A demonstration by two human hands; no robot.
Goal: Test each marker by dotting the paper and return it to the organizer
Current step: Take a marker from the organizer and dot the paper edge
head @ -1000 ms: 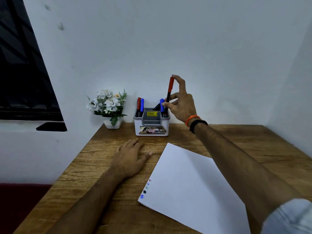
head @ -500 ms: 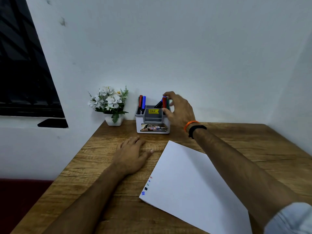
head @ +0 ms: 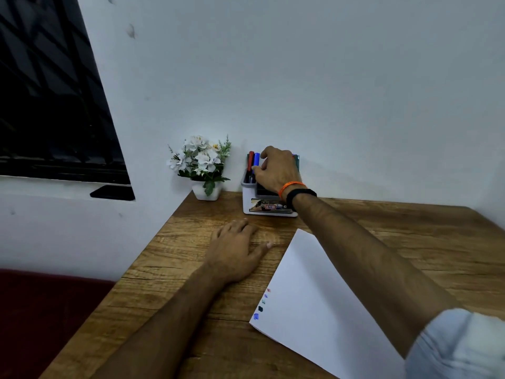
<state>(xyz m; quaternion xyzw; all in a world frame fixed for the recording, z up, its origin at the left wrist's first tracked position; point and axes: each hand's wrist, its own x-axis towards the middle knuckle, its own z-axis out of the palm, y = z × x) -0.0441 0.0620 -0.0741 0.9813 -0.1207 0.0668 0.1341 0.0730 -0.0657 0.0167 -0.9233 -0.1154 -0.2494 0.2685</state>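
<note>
The white and grey organizer [head: 247, 184] stands against the back wall of the wooden table [head: 191, 269]. A red marker [head: 250, 161] and a blue marker [head: 257, 159] stand upright in its left compartment. My right hand [head: 278, 170] reaches over the organizer, thumb and index finger pinching the blue marker. It hides most of the other markers; a dark green tip [head: 296, 160] peeks out on the right. My left hand [head: 236, 253] rests flat on the table, holding nothing. The white paper [head: 328, 296] lies to its right, with several coloured dots [head: 263, 302] along its left edge.
A small white pot of white flowers [head: 203, 166] stands just left of the organizer. A dark window [head: 54, 105] fills the left wall. The table's left edge drops off beside my left forearm, above a dark red surface [head: 41, 310].
My right hand lowered the red marker into the organizer's right side, let it go, then moved left across the organizer to the blue marker. My left hand stayed put.
</note>
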